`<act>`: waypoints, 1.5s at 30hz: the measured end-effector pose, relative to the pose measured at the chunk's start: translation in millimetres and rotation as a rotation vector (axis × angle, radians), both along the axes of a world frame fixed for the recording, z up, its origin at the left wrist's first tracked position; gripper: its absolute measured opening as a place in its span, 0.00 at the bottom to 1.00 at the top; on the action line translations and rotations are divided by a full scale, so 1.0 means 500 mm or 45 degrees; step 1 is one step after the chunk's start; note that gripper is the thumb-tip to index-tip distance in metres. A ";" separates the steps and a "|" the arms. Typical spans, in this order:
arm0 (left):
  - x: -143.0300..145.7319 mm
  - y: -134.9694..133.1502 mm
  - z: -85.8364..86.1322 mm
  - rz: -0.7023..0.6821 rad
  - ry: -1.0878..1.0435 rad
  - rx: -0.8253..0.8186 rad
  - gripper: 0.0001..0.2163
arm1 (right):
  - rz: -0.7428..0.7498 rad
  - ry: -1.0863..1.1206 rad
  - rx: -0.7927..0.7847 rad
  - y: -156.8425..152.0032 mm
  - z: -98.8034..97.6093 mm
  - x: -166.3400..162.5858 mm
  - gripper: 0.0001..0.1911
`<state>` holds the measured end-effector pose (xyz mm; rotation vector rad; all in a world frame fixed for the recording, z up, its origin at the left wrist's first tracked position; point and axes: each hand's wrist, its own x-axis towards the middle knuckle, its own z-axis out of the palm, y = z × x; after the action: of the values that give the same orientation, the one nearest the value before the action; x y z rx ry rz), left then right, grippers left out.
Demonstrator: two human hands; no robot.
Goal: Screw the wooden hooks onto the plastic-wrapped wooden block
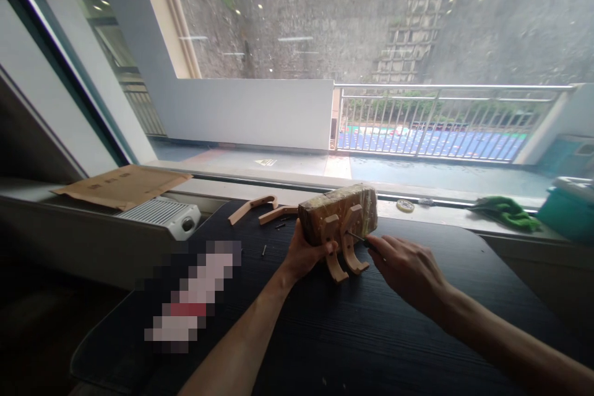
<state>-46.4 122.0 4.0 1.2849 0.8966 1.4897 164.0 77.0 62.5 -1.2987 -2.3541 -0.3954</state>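
Note:
My left hand [302, 252] is closed around the lower left end of a rough wooden block [320, 203], its thumb by the nearer hook. Two curved wooden hooks [356, 249] sit side by side on the block's front face, their curled ends pointing down toward me. In my right hand [408, 263] is a screwdriver [371, 244], its handle mostly hidden by the fingers. Its thin shaft points left and meets the middle of the right-hand hook. Whether a screw is under the tip is too small to see.
Two more wooden hooks [253, 207] lie behind the block on the dark table [371, 334], near several loose screws [264, 250]. A pixelated patch covers something at left. On the sill are a cardboard envelope [123, 185], a tape roll [405, 205] and a green cloth [505, 213].

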 end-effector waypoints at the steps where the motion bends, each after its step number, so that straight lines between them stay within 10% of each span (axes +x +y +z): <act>1: 0.000 0.001 -0.001 -0.001 0.002 0.001 0.30 | -0.066 0.183 -0.128 0.000 -0.006 -0.003 0.14; 7: -0.001 0.000 -0.005 0.038 0.016 -0.003 0.30 | -0.218 0.542 -0.554 0.001 0.004 -0.005 0.17; 17: 0.000 -0.002 -0.002 0.054 -0.005 -0.029 0.29 | 0.128 -0.406 0.118 -0.006 0.042 -0.010 0.17; 28: 0.002 -0.001 -0.002 0.030 0.009 -0.009 0.29 | -0.190 0.728 -0.597 0.016 -0.012 -0.008 0.17; 39: -0.002 0.000 -0.008 0.043 0.020 -0.008 0.29 | 0.141 -0.400 0.145 -0.001 0.042 -0.001 0.15; 45: -0.004 0.000 -0.001 -0.016 0.004 0.003 0.29 | -0.048 0.297 -0.181 0.013 0.000 -0.002 0.11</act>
<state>-48.3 122.2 3.7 1.2923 0.8875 1.4799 163.0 83.5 62.4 -1.3743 -2.1968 -0.0818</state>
